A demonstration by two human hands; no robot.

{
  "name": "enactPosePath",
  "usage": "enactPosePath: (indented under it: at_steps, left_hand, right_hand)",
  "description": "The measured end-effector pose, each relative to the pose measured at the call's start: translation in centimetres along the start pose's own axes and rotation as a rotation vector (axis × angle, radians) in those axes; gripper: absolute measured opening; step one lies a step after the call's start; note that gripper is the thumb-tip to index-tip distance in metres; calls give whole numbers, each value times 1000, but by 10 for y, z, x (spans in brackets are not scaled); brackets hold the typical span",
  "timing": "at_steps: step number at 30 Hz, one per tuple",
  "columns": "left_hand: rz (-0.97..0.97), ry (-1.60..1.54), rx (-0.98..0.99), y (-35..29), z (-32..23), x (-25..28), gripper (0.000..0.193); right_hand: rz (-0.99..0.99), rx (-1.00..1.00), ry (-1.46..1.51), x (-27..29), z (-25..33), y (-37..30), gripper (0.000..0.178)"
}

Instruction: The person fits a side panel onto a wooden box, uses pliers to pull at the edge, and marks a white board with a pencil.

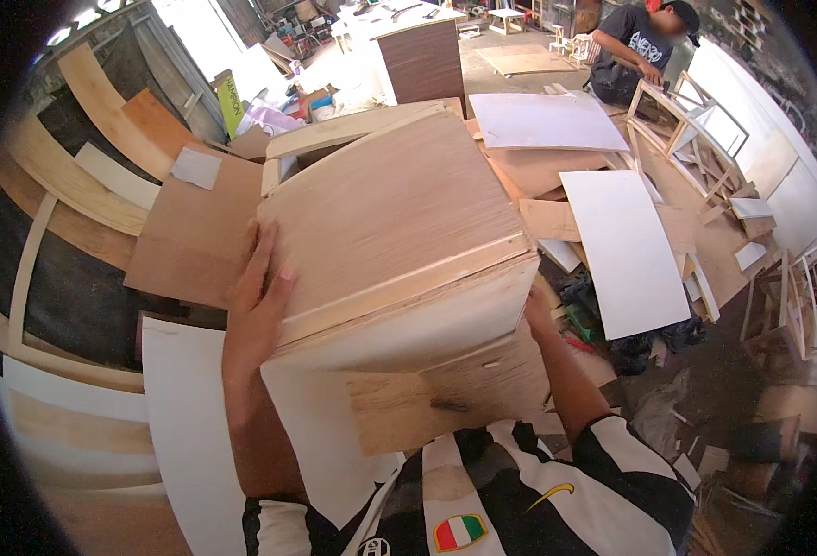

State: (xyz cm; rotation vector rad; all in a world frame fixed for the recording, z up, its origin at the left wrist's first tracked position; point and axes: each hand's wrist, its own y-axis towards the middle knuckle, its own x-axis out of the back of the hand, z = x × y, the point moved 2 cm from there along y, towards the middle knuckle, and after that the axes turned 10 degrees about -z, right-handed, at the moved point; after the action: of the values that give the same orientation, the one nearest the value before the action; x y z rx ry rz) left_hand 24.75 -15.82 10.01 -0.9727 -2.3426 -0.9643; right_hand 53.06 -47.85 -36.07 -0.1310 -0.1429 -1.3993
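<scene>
A large plywood box (399, 213) with a pale wooden frame fills the middle of the view, tilted toward me. My left hand (258, 301) lies flat against its left side, fingers pointing up along the edge. My right hand (536, 315) grips its right lower corner, mostly hidden behind the box. A smaller plywood panel (446, 394) with a dark knot sits beneath the box front, close to my chest.
White boards (626, 250) and plywood offcuts lie scattered on the right. Curved wooden strips (66, 185) lean at the left. A brown sheet (195, 232) lies left of the box. A person (635, 46) crouches over wooden frames at the far right.
</scene>
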Motion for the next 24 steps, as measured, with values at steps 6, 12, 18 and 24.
enactPosePath:
  at_steps: [6,12,18,24]
  left_hand:
    - [-16,58,-54,2,-10,-24,57]
    - [3,83,4,7,-36,-33,60]
    - [-21,-476,72,21,32,-42,51]
    - [-8,-775,140,14,39,-46,52]
  right_hand:
    - [-120,40,314,46,202,-25,50]
    - [-119,573,288,67,347,-71,58]
    - [-136,739,88,64,391,-93,51]
    - [-197,645,148,54,387,-90,44]
